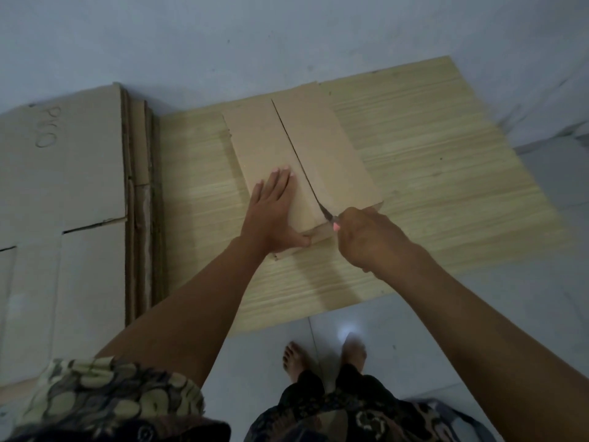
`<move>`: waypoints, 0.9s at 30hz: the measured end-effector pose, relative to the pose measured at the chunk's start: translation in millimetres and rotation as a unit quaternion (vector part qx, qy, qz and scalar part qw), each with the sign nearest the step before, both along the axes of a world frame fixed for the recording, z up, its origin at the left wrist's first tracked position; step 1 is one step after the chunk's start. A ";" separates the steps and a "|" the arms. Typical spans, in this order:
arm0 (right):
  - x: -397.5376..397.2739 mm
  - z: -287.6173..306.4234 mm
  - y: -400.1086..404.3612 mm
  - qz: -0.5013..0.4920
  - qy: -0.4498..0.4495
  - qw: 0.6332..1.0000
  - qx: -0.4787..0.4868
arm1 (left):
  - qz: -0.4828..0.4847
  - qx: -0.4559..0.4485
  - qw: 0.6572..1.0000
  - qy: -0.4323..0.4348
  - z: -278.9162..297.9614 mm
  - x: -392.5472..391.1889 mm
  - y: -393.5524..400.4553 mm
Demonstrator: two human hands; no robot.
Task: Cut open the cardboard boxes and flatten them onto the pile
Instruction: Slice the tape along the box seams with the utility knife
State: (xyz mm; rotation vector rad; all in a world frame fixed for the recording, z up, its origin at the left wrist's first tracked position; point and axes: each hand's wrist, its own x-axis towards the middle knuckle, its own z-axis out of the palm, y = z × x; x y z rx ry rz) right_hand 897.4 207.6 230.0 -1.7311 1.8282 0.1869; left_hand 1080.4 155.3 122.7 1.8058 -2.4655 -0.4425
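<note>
One box (306, 154), one knife (325, 212), one flattened-cardboard pile (63, 186), two hands, two feet.

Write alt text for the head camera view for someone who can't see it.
A person's right hand draws a knife along the top seam of a closed cardboard box on a wooden board, while the left hand presses it flat. Flattened cardboard is piled to the left.

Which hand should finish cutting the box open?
The right hand: it already grips the knife, whose blade sits in the seam of the box. The left hand lies flat, steadying the box.
</note>
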 end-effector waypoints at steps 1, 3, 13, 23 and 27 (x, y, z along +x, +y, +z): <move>1.2 -1.8 -0.9 -0.003 -0.003 1.000 -0.005 | 0.003 -0.001 1.000 -0.004 0.4 -0.8 0.1; 5.2 -10.3 0.4 -0.011 -0.013 1.000 -0.021 | 0.012 -0.003 1.000 0.000 2.1 -2.0 -0.4; 1.8 -14.9 26.2 -0.027 -0.029 0.998 -0.045 | 0.005 -0.005 1.000 -0.002 4.6 -2.7 -2.2; 0.3 18.2 16.4 -0.021 -0.022 1.000 -0.007 | -0.015 -0.018 1.000 -0.007 2.8 -2.0 -0.6; 6.0 29.7 -0.2 -0.024 0.009 0.999 0.030 | -0.006 -0.032 0.999 -0.004 0.7 -1.5 2.0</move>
